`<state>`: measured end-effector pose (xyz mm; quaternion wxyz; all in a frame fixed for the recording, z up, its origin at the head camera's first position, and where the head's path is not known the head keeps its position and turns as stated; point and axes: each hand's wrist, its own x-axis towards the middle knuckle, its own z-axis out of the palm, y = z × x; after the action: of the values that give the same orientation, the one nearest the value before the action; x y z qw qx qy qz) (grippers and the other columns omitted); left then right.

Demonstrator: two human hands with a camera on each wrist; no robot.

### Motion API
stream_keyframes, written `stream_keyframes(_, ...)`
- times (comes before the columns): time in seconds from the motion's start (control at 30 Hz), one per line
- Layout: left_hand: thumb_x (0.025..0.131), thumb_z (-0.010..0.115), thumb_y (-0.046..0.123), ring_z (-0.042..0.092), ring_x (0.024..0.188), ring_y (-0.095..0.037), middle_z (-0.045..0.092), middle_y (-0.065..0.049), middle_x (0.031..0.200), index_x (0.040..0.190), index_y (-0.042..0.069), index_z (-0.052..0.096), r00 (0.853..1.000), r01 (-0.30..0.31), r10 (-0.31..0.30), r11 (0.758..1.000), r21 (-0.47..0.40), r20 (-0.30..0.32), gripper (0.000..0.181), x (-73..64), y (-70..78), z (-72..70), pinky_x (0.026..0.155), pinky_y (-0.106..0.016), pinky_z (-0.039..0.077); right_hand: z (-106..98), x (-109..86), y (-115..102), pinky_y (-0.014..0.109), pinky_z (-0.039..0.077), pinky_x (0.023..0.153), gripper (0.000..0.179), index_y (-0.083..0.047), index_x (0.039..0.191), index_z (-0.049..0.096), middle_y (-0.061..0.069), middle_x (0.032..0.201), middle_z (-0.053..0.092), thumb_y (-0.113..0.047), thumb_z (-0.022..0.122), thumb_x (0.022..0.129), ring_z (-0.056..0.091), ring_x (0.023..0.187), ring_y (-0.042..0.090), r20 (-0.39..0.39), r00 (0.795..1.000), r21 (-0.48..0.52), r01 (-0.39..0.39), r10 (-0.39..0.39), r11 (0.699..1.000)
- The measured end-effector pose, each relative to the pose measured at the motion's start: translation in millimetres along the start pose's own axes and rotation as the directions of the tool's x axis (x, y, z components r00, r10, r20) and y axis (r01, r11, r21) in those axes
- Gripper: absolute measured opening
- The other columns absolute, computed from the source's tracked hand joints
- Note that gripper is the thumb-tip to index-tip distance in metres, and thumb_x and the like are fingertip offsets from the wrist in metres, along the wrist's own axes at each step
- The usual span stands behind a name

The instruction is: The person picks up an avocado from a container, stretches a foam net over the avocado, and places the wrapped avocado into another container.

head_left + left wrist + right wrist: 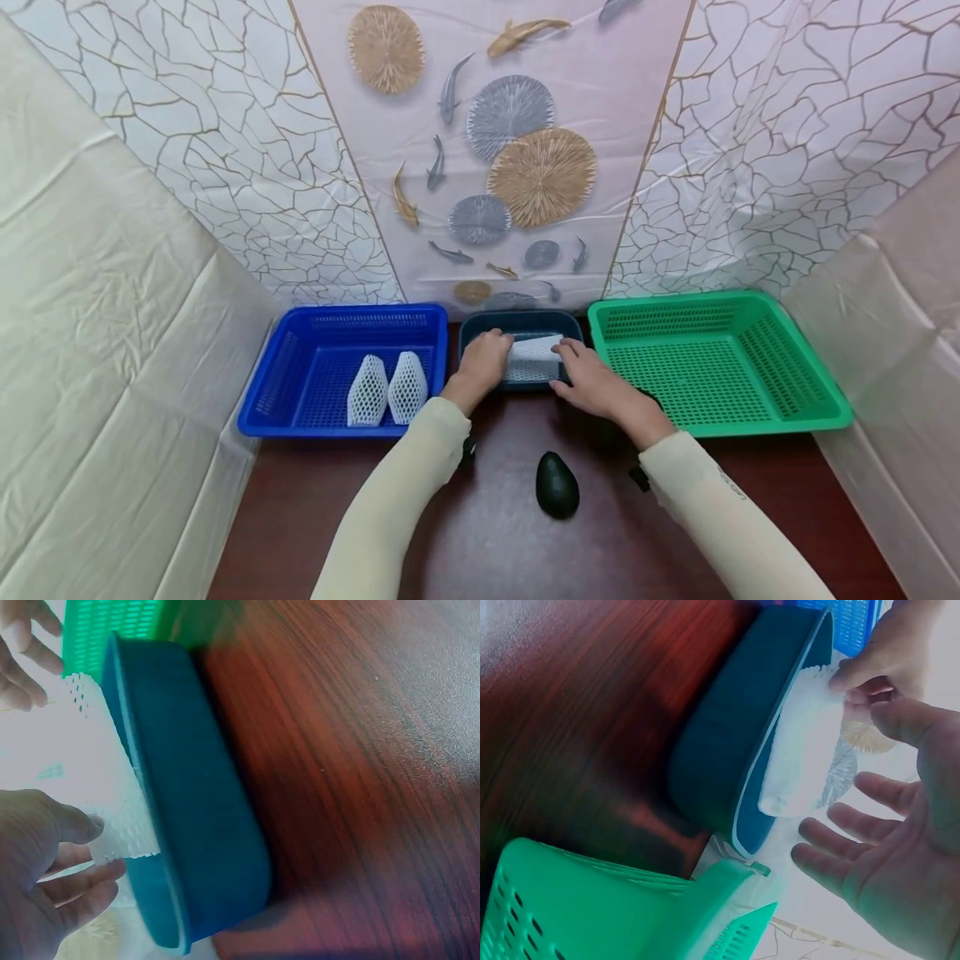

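A white foam net sleeve (534, 348) lies slantwise over the small dark teal bin (517, 317). My left hand (486, 360) pinches one end of it between thumb and fingers, as the left wrist view also shows (45, 862). At the sleeve's other end is my right hand (596, 382); its fingers (847, 832) are spread and hold nothing in the right wrist view. The sleeve looks flat. On the table nearer to me lies a dark green avocado (557, 486), apart from both hands.
To the left stands a blue basket (262, 392) with two white foam nets (367, 392) lying in it. A green basket (813, 367) stands to the right of the bin. Patterned cloth (480, 167) hangs behind, and pale padded walls (82, 333) flank the dark wooden table (315, 517).
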<state>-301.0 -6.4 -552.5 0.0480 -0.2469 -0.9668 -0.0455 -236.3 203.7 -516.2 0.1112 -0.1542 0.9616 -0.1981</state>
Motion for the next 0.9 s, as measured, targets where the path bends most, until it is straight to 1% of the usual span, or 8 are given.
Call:
stream_keyframes(0.17, 0.099, 0.061, 0.004, 0.07, 0.093, -0.024, 0.071, -0.01, 0.104, 0.111, 0.01, 0.074, 0.997, 0.012, -0.02, 0.994, -0.106, -0.079, 0.018, -13.5, -1.1, -9.5, 0.081, -0.038, 0.06, -1.0, -3.6, -2.3, 0.062, 0.037, 0.116, 0.064, 0.0, 0.154, 0.038, 0.025, 0.166, 0.022, -0.027, 0.063, 0.102, 0.029, 0.151, 0.045, -0.081, 0.997, 0.048, 0.01, -0.006, 0.999)
stream_keyframes(0.33, 0.101, 0.06, 0.005, 0.071, 0.092, -0.026, 0.071, -0.011, 0.102, 0.106, 0.007, 0.074, 0.982, -0.016, -0.028, 0.972, -0.233, -0.184, 0.016, -31.6, 0.0, -13.8, 0.079, -0.039, 0.061, -2.0, -9.8, -5.6, 0.061, 0.038, 0.115, 0.061, 0.0, 0.152, 0.04, 0.024, 0.165, 0.026, -0.024, 0.064, 0.102, 0.03, 0.15, 0.043, -0.158, 0.986, 0.082, 0.059, -0.045, 0.995)
stream_keyframes(0.4, 0.1, 0.061, 0.005, 0.071, 0.091, -0.027, 0.071, -0.011, 0.101, 0.107, 0.007, 0.074, 0.975, -0.028, -0.03, 0.966, -0.258, -0.219, 0.016, -39.4, 0.8, -14.2, 0.079, -0.039, 0.061, -2.1, -12.6, -7.4, 0.061, 0.038, 0.114, 0.06, 0.0, 0.152, 0.04, 0.025, 0.164, 0.028, -0.023, 0.064, 0.102, 0.032, 0.15, 0.044, -0.18, 0.981, 0.085, 0.083, -0.066, 0.993)
stream_keyframes(0.5, 0.098, 0.063, 0.005, 0.071, 0.091, -0.026, 0.07, -0.01, 0.1, 0.109, 0.006, 0.074, 0.967, -0.032, -0.043, 0.957, -0.287, -0.251, 0.015, -49.7, 2.4, -13.8, 0.079, -0.037, 0.061, -2.6, -16.6, -8.7, 0.062, 0.037, 0.114, 0.059, 0.001, 0.151, 0.042, 0.025, 0.164, 0.029, -0.021, 0.065, 0.101, 0.031, 0.149, 0.044, -0.213, 0.973, 0.081, 0.107, -0.088, 0.991)
stream_keyframes(0.63, 0.096, 0.066, 0.003, 0.071, 0.089, -0.024, 0.069, -0.01, 0.098, 0.108, 0.005, 0.074, 0.955, -0.022, -0.077, 0.943, -0.331, -0.285, 0.015, -62.4, 4.8, -13.5, 0.079, -0.036, 0.061, -3.4, -21.5, -9.2, 0.063, 0.035, 0.116, 0.058, 0.0, 0.15, 0.044, 0.025, 0.164, 0.028, -0.022, 0.066, 0.101, 0.028, 0.151, 0.044, -0.239, 0.967, 0.091, 0.116, -0.091, 0.989)
stream_keyframes(0.8, 0.093, 0.069, 0.002, 0.072, 0.093, -0.024, 0.072, -0.011, 0.102, 0.105, 0.004, 0.074, 0.93, -0.007, -0.14, 0.917, -0.398, -0.339, 0.013, -74.7, 10.0, -14.3, 0.084, -0.037, 0.061, -6.5, -27.0, -8.3, 0.063, 0.034, 0.116, 0.058, -0.003, 0.152, 0.043, 0.022, 0.166, 0.026, -0.028, 0.061, 0.103, 0.026, 0.153, 0.042, -0.24, 0.968, 0.169, 0.116, -0.073, 0.979)
stream_keyframes(0.87, 0.093, 0.07, 0.002, 0.072, 0.095, -0.024, 0.072, -0.011, 0.104, 0.105, 0.004, 0.074, 0.919, -0.006, -0.164, 0.903, -0.43, -0.357, 0.013, -78.9, 12.6, -15.7, 0.085, -0.036, 0.061, -8.2, -28.9, -7.9, 0.063, 0.034, 0.116, 0.057, -0.004, 0.153, 0.042, 0.02, 0.167, 0.026, -0.031, 0.058, 0.105, 0.029, 0.152, 0.042, -0.242, 0.969, 0.229, 0.115, -0.058, 0.967)
stream_keyframes(0.9, 0.093, 0.07, 0.001, 0.072, 0.095, -0.023, 0.073, -0.011, 0.105, 0.105, 0.004, 0.074, 0.915, -0.009, -0.173, 0.895, -0.446, -0.366, 0.013, -80.9, 14.0, -16.5, 0.085, -0.036, 0.061, -9.2, -30.2, -7.8, 0.064, 0.035, 0.116, 0.057, -0.005, 0.154, 0.041, 0.021, 0.166, 0.027, -0.032, 0.056, 0.106, 0.032, 0.151, 0.043, -0.242, 0.969, 0.273, 0.119, -0.051, 0.955)
